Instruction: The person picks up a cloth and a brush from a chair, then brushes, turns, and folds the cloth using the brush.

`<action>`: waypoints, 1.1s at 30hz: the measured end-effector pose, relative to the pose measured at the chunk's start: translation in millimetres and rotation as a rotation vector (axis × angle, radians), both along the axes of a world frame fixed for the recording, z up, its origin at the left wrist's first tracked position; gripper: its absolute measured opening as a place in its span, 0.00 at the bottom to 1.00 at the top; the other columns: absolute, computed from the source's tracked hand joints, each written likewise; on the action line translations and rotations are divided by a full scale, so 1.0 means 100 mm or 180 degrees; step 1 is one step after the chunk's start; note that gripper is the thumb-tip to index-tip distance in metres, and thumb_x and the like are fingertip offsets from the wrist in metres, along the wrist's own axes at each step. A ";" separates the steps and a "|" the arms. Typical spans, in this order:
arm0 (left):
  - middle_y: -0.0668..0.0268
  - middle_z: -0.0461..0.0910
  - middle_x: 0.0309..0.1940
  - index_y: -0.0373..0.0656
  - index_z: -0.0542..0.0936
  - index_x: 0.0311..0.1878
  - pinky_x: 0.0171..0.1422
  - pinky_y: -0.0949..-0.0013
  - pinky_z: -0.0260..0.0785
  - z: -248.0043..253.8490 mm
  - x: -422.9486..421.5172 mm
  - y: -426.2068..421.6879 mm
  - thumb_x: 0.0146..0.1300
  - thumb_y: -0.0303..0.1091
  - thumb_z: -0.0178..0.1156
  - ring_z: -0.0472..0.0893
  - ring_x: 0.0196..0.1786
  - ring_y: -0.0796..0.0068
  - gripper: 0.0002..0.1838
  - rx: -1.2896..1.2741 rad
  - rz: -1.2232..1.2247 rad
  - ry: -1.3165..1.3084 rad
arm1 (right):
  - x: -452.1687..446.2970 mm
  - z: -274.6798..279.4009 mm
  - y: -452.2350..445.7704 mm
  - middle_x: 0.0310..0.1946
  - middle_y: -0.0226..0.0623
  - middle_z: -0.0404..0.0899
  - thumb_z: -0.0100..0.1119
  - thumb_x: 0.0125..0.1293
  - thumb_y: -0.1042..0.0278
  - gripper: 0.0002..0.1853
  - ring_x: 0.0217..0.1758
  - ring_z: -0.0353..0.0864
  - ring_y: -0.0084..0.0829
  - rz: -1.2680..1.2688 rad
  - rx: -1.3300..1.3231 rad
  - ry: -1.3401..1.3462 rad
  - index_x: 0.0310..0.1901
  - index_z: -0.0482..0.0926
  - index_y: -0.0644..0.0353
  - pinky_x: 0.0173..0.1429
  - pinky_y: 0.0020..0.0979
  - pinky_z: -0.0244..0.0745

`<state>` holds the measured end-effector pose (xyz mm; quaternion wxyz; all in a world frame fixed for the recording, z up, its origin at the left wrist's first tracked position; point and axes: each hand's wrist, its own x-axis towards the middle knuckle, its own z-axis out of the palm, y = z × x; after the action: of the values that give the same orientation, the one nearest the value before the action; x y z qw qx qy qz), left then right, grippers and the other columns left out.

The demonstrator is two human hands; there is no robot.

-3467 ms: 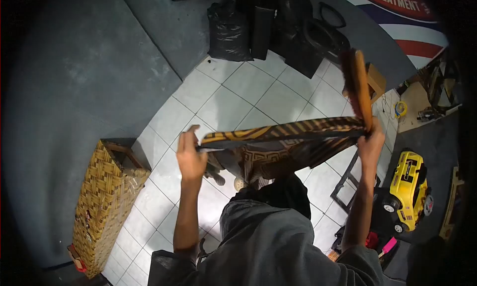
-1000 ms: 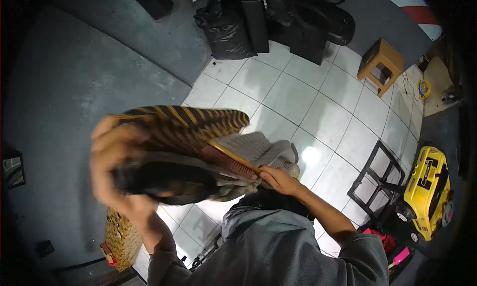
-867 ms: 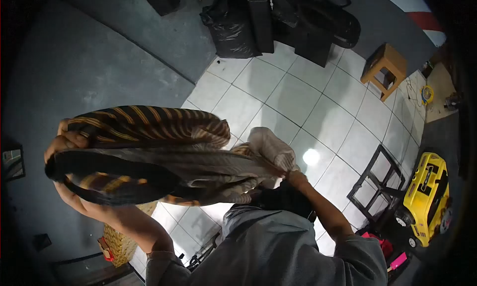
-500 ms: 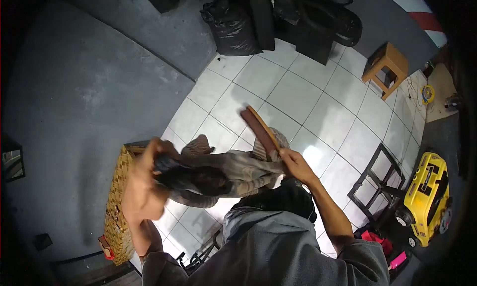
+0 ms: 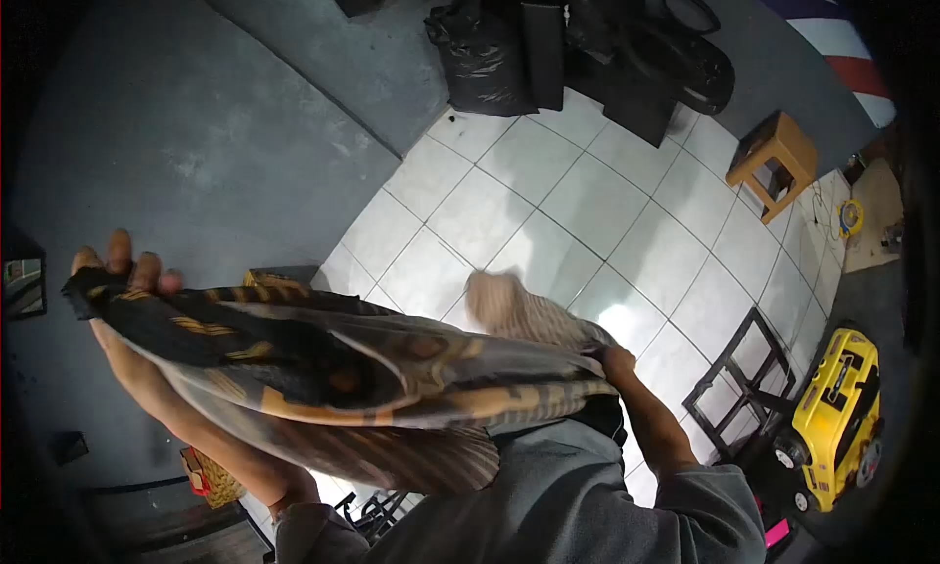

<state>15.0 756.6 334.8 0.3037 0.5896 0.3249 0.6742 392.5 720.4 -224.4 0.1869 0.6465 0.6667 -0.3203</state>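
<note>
A long patterned cloth [image 5: 431, 368] in black, brown, grey and yellow is stretched across in front of me. My left hand [image 5: 127, 270] grips its raised left end, with the fingertips showing over the dark edge and part of the palm covered. Low on the other side, my right hand [image 5: 617, 365] is closed on the bunched right end, close to my body. A pale striped flap of the cloth [image 5: 514, 309], blurred at its tip, sticks out beyond my right hand. The underside of the cloth is hidden.
A woven box [image 5: 220, 478] is partly behind my left arm. To the right lie a black frame [image 5: 742, 378] and a yellow toy car [image 5: 839, 422]. Farther off are a brown stool [image 5: 778, 163] and black plastic bags [image 5: 485, 65] on the tiled floor [image 5: 509, 182].
My left hand has moved out to the left and up, spreading the formerly bunched cloth. The brown strip with a wooden edge by my right hand no longer shows.
</note>
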 end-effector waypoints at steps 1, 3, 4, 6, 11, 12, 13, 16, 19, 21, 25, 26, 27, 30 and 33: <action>0.68 0.63 0.34 0.44 0.65 0.41 0.39 0.74 0.72 -0.03 0.01 0.00 0.59 0.33 0.58 0.69 0.34 0.80 0.13 -0.0188 0.0346 0.0088 | 0.10 0.00 -0.06 0.35 0.46 0.80 0.50 0.57 0.57 0.16 0.41 0.79 0.41 0.0079 0.0213 0.0120 0.36 0.80 0.59 0.45 0.39 0.73; 0.67 0.64 0.34 0.45 0.65 0.41 0.38 0.73 0.72 -0.17 0.09 -0.01 0.59 0.37 0.59 0.70 0.35 0.78 0.14 -0.0320 0.0189 0.0173 | 0.17 -0.08 -0.06 0.35 0.46 0.80 0.51 0.56 0.61 0.13 0.39 0.80 0.41 0.0149 0.0405 0.0222 0.34 0.81 0.60 0.43 0.41 0.73; 0.66 0.64 0.31 0.45 0.65 0.42 0.37 0.72 0.71 -0.23 0.14 0.00 0.58 0.39 0.59 0.70 0.34 0.77 0.15 -0.0519 -0.0057 0.0219 | 0.17 -0.12 0.06 0.33 0.47 0.80 0.49 0.59 0.58 0.16 0.39 0.80 0.42 0.0373 0.0433 0.0480 0.37 0.79 0.63 0.42 0.38 0.73; 0.66 0.65 0.26 0.42 0.65 0.44 0.35 0.73 0.68 -0.36 0.13 0.03 0.59 0.38 0.57 0.71 0.33 0.75 0.16 -0.0738 -0.0296 0.0531 | 0.09 0.15 0.32 0.33 0.51 0.79 0.46 0.62 0.55 0.19 0.38 0.79 0.44 0.0134 0.0520 0.1407 0.38 0.77 0.65 0.42 0.38 0.72; 0.59 0.73 0.32 0.35 0.67 0.39 0.42 0.77 0.61 -0.41 0.44 0.08 0.59 0.38 0.53 0.70 0.34 0.77 0.14 -0.0886 0.0750 0.1370 | -0.82 2.54 0.40 0.24 0.40 0.73 0.39 0.69 0.58 0.19 0.28 0.70 0.29 -0.0701 0.0862 0.3314 0.46 0.72 0.67 0.36 0.30 0.68; 0.60 0.70 0.33 0.35 0.66 0.42 0.41 0.77 0.61 -0.42 0.43 0.07 0.60 0.37 0.53 0.68 0.34 0.77 0.15 -0.0768 0.0542 0.1529 | -0.95 2.78 0.34 0.23 0.40 0.72 0.41 0.69 0.60 0.17 0.27 0.70 0.29 -0.0859 0.0914 0.3572 0.46 0.72 0.66 0.34 0.29 0.67; 0.62 0.68 0.35 0.36 0.66 0.45 0.41 0.77 0.60 -0.42 0.42 0.07 0.60 0.36 0.52 0.67 0.35 0.77 0.15 -0.0645 0.0333 0.1686 | -1.05 2.93 0.30 0.22 0.39 0.71 0.43 0.69 0.62 0.15 0.26 0.71 0.29 -0.1016 0.0969 0.3829 0.46 0.72 0.66 0.33 0.28 0.66; 0.63 0.66 0.29 0.41 0.64 0.41 0.32 0.77 0.61 -0.36 0.34 -0.04 0.60 0.35 0.53 0.66 0.30 0.79 0.12 -0.0218 -0.0135 0.0700 | -1.07 2.28 0.41 0.26 0.49 0.76 0.45 0.67 0.63 0.13 0.27 0.77 0.43 -0.0287 0.1523 0.3223 0.41 0.73 0.64 0.33 0.39 0.71; 0.64 0.62 0.29 0.42 0.61 0.37 0.26 0.81 0.64 -0.22 0.34 -0.11 0.60 0.26 0.53 0.65 0.26 0.80 0.10 0.0116 -0.0455 -0.0424 | -0.87 1.35 0.51 0.29 0.50 0.77 0.50 0.63 0.65 0.11 0.30 0.79 0.48 -0.0146 0.0820 0.1422 0.44 0.75 0.60 0.32 0.44 0.73; 0.61 0.65 0.35 0.38 0.63 0.43 0.34 0.79 0.71 -0.21 0.26 -0.11 0.61 0.23 0.50 0.68 0.31 0.79 0.09 0.0340 -0.0379 -0.0349 | -0.55 0.79 0.42 0.29 0.48 0.78 0.50 0.63 0.64 0.12 0.33 0.80 0.46 0.0004 0.0671 0.0667 0.44 0.76 0.59 0.35 0.42 0.75; 0.61 0.66 0.39 0.35 0.63 0.48 0.39 0.78 0.73 -0.16 0.17 -0.18 0.63 0.25 0.48 0.70 0.35 0.76 0.12 0.0228 0.0729 -0.0540 | 0.02 0.18 0.06 0.36 0.43 0.80 0.43 0.62 0.62 0.15 0.41 0.80 0.42 0.0057 -0.0336 -0.0438 0.39 0.79 0.59 0.41 0.38 0.76; 0.60 0.67 0.41 0.34 0.62 0.50 0.41 0.78 0.73 -0.15 0.17 -0.19 0.64 0.26 0.47 0.71 0.37 0.75 0.13 0.0190 0.1084 -0.0603 | 0.14 0.10 -0.05 0.37 0.43 0.80 0.44 0.62 0.60 0.15 0.42 0.80 0.41 -0.0196 -0.0242 -0.0431 0.39 0.79 0.59 0.42 0.37 0.76; 0.60 0.67 0.42 0.34 0.62 0.52 0.43 0.77 0.74 -0.13 0.18 -0.21 0.64 0.26 0.46 0.72 0.38 0.75 0.14 0.0148 0.1442 -0.0660 | 0.29 -0.01 -0.20 0.38 0.42 0.80 0.46 0.61 0.59 0.15 0.44 0.80 0.39 -0.0445 -0.0153 -0.0419 0.38 0.79 0.59 0.44 0.36 0.76; 0.61 0.68 0.44 0.36 0.61 0.57 0.55 0.71 0.71 -0.16 0.14 -0.23 0.65 0.30 0.45 0.71 0.46 0.71 0.18 -0.0245 0.1597 -0.0271 | 0.43 0.21 -0.13 0.38 0.47 0.79 0.48 0.59 0.57 0.16 0.44 0.79 0.44 -0.0146 -0.0453 -0.0270 0.37 0.79 0.60 0.46 0.38 0.74; 0.62 0.67 0.38 0.42 0.63 0.52 0.56 0.64 0.70 -0.30 0.20 -0.03 0.65 0.30 0.46 0.70 0.42 0.72 0.13 -0.0663 0.0083 -0.0489 | 0.14 1.15 0.18 0.37 0.54 0.77 0.46 0.61 0.58 0.18 0.41 0.77 0.52 -0.0073 -0.0146 0.0326 0.31 0.76 0.67 0.46 0.45 0.72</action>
<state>34.8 753.7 305.1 0.3785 0.4972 0.3766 0.6839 406.8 738.7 -109.2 0.1637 0.6324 0.6604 -0.3703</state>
